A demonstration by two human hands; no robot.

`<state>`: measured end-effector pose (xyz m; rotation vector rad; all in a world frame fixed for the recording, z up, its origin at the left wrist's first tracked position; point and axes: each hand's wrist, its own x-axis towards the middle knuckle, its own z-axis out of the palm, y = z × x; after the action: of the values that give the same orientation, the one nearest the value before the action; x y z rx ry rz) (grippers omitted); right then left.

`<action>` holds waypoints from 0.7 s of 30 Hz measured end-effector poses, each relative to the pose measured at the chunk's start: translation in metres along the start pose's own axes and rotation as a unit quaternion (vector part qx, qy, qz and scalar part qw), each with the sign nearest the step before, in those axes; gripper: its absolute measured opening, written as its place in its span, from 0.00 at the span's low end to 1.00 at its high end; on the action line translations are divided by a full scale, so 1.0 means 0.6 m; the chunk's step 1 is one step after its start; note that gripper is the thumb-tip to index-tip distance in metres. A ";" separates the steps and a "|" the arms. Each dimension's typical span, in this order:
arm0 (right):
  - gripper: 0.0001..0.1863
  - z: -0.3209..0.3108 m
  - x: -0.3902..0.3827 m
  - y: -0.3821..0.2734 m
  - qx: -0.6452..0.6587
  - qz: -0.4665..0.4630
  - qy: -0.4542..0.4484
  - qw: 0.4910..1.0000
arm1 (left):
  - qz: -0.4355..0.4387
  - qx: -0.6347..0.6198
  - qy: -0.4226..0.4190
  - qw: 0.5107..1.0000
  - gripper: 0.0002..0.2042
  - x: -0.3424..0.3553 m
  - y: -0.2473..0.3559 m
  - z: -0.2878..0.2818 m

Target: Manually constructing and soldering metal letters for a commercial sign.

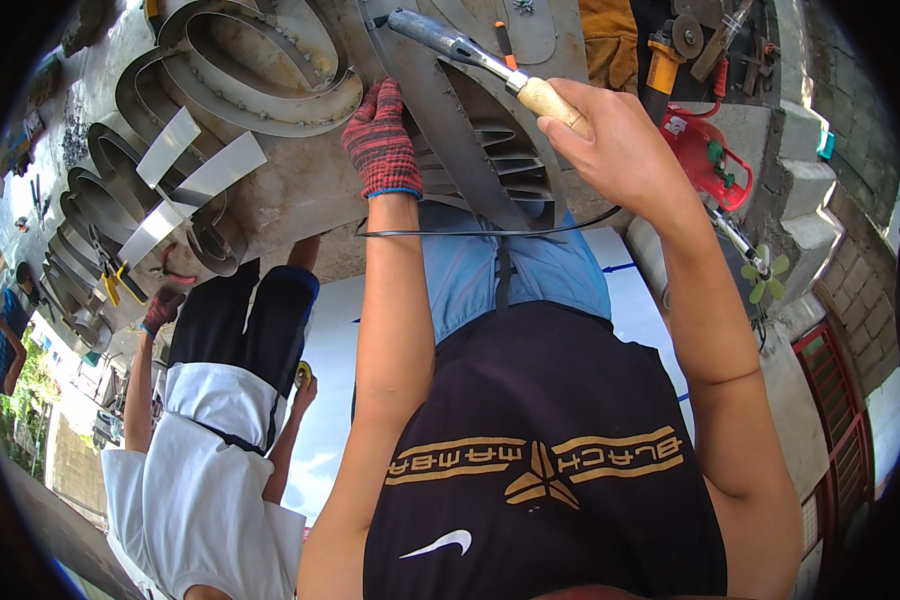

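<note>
My right hand (pixel 610 140) is closed around the wooden handle of a soldering iron (pixel 457 46). Its thick metal barrel slants up to the left, with the dark tip over a curved grey sheet-metal letter (pixel 470 140). My left hand (pixel 382 140), in a red-and-black knit glove with a blue cuff, has its fingers closed at that letter's left edge. The fingertips are partly hidden against the metal. Thin ribs show inside the letter's hollow. A black cord (pixel 490 233) runs across in front of my lap.
More sheet-metal letters (pixel 260 70) crowd the table's left. Pliers (pixel 110 270) lie there too. At left, a person (pixel 210 470) holds a tape measure (pixel 302 374). On the right are an angle grinder (pixel 665 60), a red plastic tray (pixel 710 160) and a tan work glove (pixel 610 45).
</note>
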<state>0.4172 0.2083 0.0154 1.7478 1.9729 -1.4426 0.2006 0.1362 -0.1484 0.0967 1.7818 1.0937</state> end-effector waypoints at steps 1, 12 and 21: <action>0.20 0.002 0.001 0.000 -0.007 -0.011 0.006 1.000 | 0.002 0.006 0.003 1.000 0.20 -0.001 0.001 0.000; 0.16 0.004 0.002 -0.010 -0.025 -0.061 0.038 0.997 | 0.011 0.035 0.004 0.999 0.20 -0.006 0.007 0.000; 0.14 -0.010 -0.006 -0.025 0.030 -0.038 0.034 0.998 | 0.022 0.037 0.000 0.999 0.19 -0.003 0.001 -0.002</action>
<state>0.4086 0.2121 0.0293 1.7884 2.0711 -1.4999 0.2002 0.1350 -0.1465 0.1805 1.8284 1.0596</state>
